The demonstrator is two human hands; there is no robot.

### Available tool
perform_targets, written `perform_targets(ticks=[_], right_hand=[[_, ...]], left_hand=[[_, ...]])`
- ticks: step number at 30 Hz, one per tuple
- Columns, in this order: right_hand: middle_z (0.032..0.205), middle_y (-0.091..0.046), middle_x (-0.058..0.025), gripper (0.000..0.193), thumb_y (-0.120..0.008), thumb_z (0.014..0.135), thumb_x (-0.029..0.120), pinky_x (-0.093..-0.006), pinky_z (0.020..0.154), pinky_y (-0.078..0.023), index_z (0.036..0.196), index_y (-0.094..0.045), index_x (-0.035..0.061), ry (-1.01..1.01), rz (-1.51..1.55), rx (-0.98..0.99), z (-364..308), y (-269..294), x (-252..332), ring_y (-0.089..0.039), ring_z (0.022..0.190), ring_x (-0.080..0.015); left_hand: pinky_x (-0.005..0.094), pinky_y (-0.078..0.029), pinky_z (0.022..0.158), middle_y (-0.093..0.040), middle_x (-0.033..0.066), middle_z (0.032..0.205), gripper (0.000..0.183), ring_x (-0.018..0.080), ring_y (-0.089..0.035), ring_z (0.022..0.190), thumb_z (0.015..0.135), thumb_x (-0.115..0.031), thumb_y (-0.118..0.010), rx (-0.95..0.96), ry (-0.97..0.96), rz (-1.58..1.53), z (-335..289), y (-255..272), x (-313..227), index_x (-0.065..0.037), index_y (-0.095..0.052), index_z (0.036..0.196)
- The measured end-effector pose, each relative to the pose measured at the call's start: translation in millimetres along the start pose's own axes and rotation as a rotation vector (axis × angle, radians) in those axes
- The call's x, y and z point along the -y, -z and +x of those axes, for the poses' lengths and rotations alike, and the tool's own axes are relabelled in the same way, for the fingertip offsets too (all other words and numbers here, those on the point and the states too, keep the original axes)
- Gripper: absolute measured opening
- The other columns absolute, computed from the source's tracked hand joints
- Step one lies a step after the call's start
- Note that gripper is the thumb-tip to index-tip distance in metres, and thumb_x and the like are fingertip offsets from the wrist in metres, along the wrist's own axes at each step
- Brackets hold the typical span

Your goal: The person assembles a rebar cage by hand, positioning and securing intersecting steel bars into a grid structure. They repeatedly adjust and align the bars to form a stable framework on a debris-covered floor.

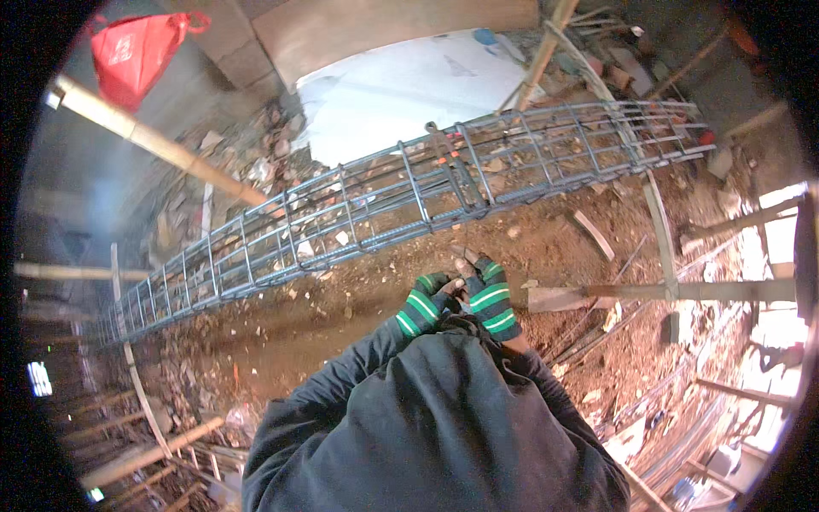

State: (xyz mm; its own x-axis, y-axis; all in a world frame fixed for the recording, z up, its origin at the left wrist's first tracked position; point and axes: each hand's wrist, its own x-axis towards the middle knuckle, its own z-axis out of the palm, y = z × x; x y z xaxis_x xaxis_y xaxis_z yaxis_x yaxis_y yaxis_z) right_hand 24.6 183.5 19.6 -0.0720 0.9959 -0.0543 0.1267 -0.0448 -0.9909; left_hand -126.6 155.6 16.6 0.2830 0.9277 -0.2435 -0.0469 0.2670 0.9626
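My left hand [424, 302] and my right hand [490, 298] meet close in front of my dark jacket [444, 410]. Both wear dark gloves with green and white stripes that leave the fingertips bare. The fingers of each are bent and pinched together; what lies between them is too small and partly hidden to name. Just beyond them a long cage of tied steel bars [412, 181] runs across from lower left to upper right. A long-handled cutting tool [454, 166] with orange marks lies across its bars, apart from my hands.
A red bag [136, 55] hangs at upper left near a slanting wooden pole [158, 143]. Behind the cage lies a white sheet [384, 94]. Wooden planks [657, 292] jut in from the right. Brown soil with rubble [290, 337] lies beneath the cage.
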Motion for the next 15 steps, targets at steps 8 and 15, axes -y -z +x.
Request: perform_targets(ticks=[8, 15], right_hand=[[0.112, -0.067, -0.0204, 0.045, -0.068, 0.095, 0.034, -0.0469, 0.091, -0.05, 0.132, -0.067, 0.0101, 0.23, -0.448, 0.111, 71, 22, 26, -0.063, 0.103, -0.0349], [0.125, -0.063, -0.024, 0.06, -0.08, 0.083, 0.034, -0.0515, 0.096, -0.046, 0.135, -0.061, 0.0083, 0.502, -0.854, -0.035, 176, 13, 17, -0.058, 0.116, -0.0417]], left_hand=[[0.03, -0.05, 0.063, -0.067, 0.0071, 0.081, 0.031, 0.0133, -0.062, 0.07, 0.104, -0.02, -0.059, -0.461, 0.03, -0.097, -2, 1, -10, 0.001, -0.064, 0.126], [0.0249, -0.044, 0.05, -0.065, 0.0035, 0.074, 0.044, 0.0084, -0.059, 0.06, 0.104, -0.02, -0.06, -0.649, 0.061, -0.177, -3, 47, -7, -0.001, -0.056, 0.143]])
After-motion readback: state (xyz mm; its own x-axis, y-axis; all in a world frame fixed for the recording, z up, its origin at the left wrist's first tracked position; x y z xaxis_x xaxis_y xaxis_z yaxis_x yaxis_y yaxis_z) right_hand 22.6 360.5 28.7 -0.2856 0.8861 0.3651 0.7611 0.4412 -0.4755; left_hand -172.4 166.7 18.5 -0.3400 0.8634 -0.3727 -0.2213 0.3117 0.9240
